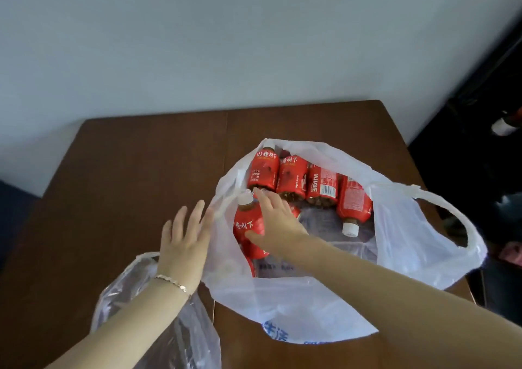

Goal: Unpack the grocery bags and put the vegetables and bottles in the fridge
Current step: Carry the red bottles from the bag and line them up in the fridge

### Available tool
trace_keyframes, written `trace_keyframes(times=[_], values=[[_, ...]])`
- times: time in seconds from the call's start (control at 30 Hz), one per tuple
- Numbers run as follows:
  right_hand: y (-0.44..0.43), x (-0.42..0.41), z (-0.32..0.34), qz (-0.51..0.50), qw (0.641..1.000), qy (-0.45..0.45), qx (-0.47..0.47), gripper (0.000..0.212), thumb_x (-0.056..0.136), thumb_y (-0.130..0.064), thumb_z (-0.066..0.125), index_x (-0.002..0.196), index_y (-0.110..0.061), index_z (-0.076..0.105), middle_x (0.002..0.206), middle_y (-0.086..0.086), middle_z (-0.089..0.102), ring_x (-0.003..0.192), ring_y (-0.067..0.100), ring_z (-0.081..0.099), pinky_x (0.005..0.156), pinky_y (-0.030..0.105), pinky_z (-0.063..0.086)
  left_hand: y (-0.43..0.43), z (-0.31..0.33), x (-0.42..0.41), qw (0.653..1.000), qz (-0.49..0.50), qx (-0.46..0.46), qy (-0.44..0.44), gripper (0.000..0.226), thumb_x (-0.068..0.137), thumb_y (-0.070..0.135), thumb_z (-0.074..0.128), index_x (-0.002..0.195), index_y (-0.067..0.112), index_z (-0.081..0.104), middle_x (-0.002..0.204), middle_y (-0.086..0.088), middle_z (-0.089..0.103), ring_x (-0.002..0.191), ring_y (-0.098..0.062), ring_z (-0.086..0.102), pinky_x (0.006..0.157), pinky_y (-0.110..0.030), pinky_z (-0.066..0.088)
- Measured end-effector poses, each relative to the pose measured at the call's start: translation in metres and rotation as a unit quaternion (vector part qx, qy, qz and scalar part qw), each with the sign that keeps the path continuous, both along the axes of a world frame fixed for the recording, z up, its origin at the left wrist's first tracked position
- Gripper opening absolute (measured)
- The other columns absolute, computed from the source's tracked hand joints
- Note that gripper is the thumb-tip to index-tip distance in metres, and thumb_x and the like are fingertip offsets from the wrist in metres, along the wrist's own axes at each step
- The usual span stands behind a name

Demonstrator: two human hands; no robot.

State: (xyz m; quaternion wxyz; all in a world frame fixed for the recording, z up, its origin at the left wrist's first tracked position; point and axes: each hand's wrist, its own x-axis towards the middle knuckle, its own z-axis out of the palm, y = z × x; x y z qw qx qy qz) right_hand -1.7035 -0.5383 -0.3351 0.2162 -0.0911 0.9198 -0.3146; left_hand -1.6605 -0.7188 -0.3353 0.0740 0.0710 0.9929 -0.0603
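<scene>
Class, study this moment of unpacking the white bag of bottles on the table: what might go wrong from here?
1. The right hand lies over the nearest bottle with fingers fairly straight; lifted so, it may slip.
2. The other bottles lie loose on their sides in the white bag, so they may roll.
3. The bag's right side hangs past the table edge; a rolling bottle might fall there.
</scene>
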Motion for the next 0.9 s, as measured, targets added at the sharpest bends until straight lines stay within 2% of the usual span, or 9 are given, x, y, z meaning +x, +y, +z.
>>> trace_keyframes(times=[0.07, 0.13, 0.2, 0.27, 0.33, 0.47, 0.57, 0.7, 0.9], values=[[-0.019, -0.019, -0.007, 0.002, 0.999, -0.023, -0.030, 0.073, 0.091, -0.027, 0.055, 0.149, -0.027, 0.011, 0.154, 0.001, 0.019, 0.141, 0.024, 0.022, 0.114, 0.045, 0.028, -0.001, -0.008, -0.002, 0.978, -0.175, 0.053, 0.096, 0.093, 0.047, 0.009, 0.088, 0.128, 0.004, 0.042, 0.133, -0.018, 0.051, 0.120, -0.037, 0.052, 0.103, -0.051, 0.040], [-0.028, -0.031, -0.016, 0.011, 0.998, -0.047, -0.038, 0.062, 0.092, -0.021, 0.053, 0.145, -0.031, 0.024, 0.147, 0.003, 0.033, 0.132, 0.026, 0.039, 0.108, 0.045, 0.036, 0.006, -0.005, -0.002, 0.931, -0.323, 0.132, 0.107, 0.073, 0.058, 0.005, 0.078, 0.124, 0.007, 0.047, 0.133, -0.010, 0.047, 0.120, -0.024, 0.051, 0.109, -0.035, 0.033], [-0.025, -0.033, -0.015, -0.007, 0.999, -0.029, -0.038, 0.045, 0.091, -0.021, 0.054, 0.132, -0.029, 0.040, 0.130, 0.003, 0.050, 0.112, 0.025, 0.054, 0.096, 0.043, 0.046, 0.009, -0.001, -0.005, 0.917, -0.354, 0.180, 0.045, 0.059, 0.054, 0.004, 0.084, 0.109, 0.013, 0.062, 0.127, -0.005, 0.057, 0.101, -0.013, 0.065, 0.091, -0.021, 0.049], [-0.012, -0.029, -0.010, -0.025, 0.999, 0.021, -0.018, 0.026, 0.090, -0.021, 0.055, 0.116, -0.019, 0.051, 0.115, 0.003, 0.056, 0.102, 0.025, 0.056, 0.088, 0.040, 0.049, 0.008, 0.001, -0.006, 0.919, -0.339, 0.202, 0.010, 0.027, 0.067, 0.008, 0.072, 0.091, 0.019, 0.070, 0.113, 0.000, 0.067, 0.075, -0.005, 0.068, 0.066, -0.016, 0.055], [0.007, -0.016, -0.008, -0.009, 0.999, 0.053, -0.008, 0.016, 0.091, -0.020, 0.054, 0.104, -0.012, 0.058, 0.111, 0.003, 0.055, 0.103, 0.023, 0.053, 0.086, 0.035, 0.046, 0.015, 0.009, -0.006, 0.933, -0.314, 0.171, -0.031, 0.024, 0.083, 0.022, 0.044, 0.089, 0.023, 0.067, 0.090, 0.007, 0.070, 0.066, -0.006, 0.066, 0.054, -0.017, 0.051], [0.042, 0.027, -0.010, 0.061, 0.996, 0.066, 0.022, 0.019, 0.093, -0.023, 0.054, 0.105, -0.012, 0.063, 0.115, 0.005, 0.052, 0.104, 0.024, 0.053, 0.085, 0.032, 0.046, 0.032, 0.022, -0.006, 0.977, -0.170, -0.009, -0.126, 0.044, 0.095, 0.052, 0.025, 0.110, 0.023, 0.055, 0.100, 0.002, 0.065, 0.094, -0.017, 0.062, 0.078, -0.028, 0.045], [0.061, 0.047, -0.008, 0.060, 0.994, 0.060, 0.074, 0.019, 0.094, -0.029, 0.051, 0.105, -0.017, 0.061, 0.114, 0.000, 0.051, 0.107, 0.017, 0.049, 0.084, 0.029, 0.046, 0.038, 0.029, -0.006, 0.976, -0.088, -0.050, -0.194, 0.054, 0.086, 0.070, 0.029, 0.101, 0.024, 0.055, 0.091, 0.002, 0.062, 0.090, -0.016, 0.061, 0.080, -0.027, 0.046], [0.074, 0.059, -0.006, 0.033, 0.987, 0.052, 0.151, 0.020, 0.098, -0.036, 0.040, 0.110, -0.025, 0.053, 0.114, -0.005, 0.046, 0.105, 0.012, 0.046, 0.081, 0.024, 0.047, 0.051, 0.024, -0.003, 0.979, 0.024, -0.030, -0.202, 0.050, 0.092, 0.063, 0.023, 0.092, 0.023, 0.052, 0.078, 0.003, 0.055, 0.079, -0.014, 0.060, 0.071, -0.023, 0.047], [0.067, 0.063, -0.010, -0.011, 0.984, 0.077, 0.162, 0.022, 0.099, -0.035, 0.038, 0.113, -0.022, 0.051, 0.116, -0.003, 0.046, 0.107, 0.015, 0.045, 0.077, 0.026, 0.048, 0.066, 0.023, 0.008, 0.979, 0.025, 0.008, -0.202, 0.033, 0.090, 0.047, 0.047, 0.116, 0.028, 0.044, 0.101, 0.003, 0.060, 0.100, -0.021, 0.060, 0.089, -0.033, 0.047]])
